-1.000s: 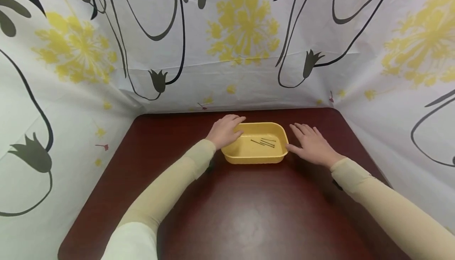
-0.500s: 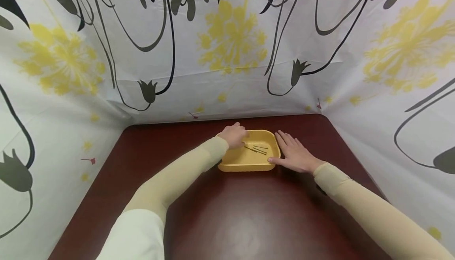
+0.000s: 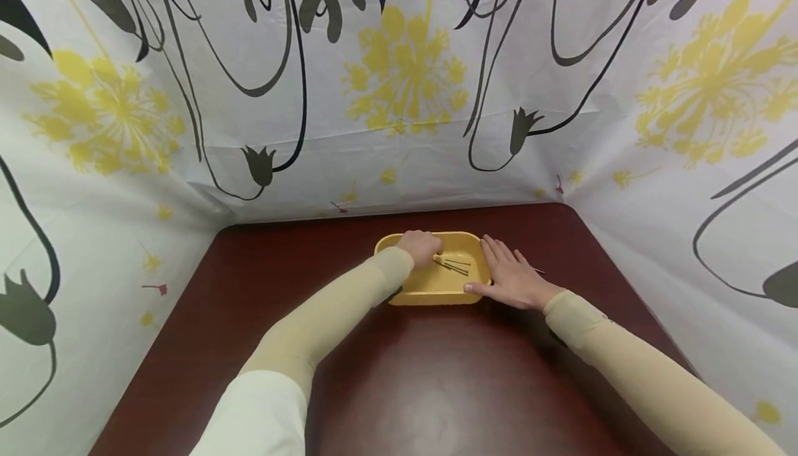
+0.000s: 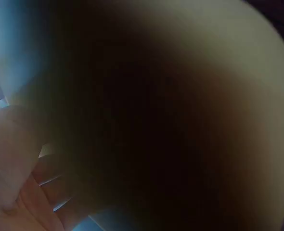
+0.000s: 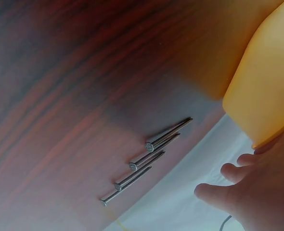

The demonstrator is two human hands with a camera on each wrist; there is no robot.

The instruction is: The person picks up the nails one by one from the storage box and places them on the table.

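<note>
My left hand [image 3: 424, 247] reaches into a yellow tray [image 3: 436, 299] on the dark red tabletop [image 3: 486, 366], close by several slim nails [image 3: 457, 269]; whether its fingers grip one, I cannot tell. My right hand [image 3: 512, 281], fingers straight, lies against the tray's right end, near four more nails [image 5: 156, 150] lined up side by side on the tabletop.

Tray [image 3: 436, 298]: plain yellow
Counter [image 3: 436, 373]: dark red-brown, darker wood-grain streaks
Nails in the tray [image 3: 457, 269]: dark grey
Nails on the counter [image 5: 149, 155]: silver-grey
Cloth [image 3: 374, 161]: white, printed with yellow flower heads, grey tulips, black stems, small red sprigs
Left sleeve [image 3: 330, 303]: cream, white upper part
Right sleeve [image 3: 648, 359]: plain cream
</note>
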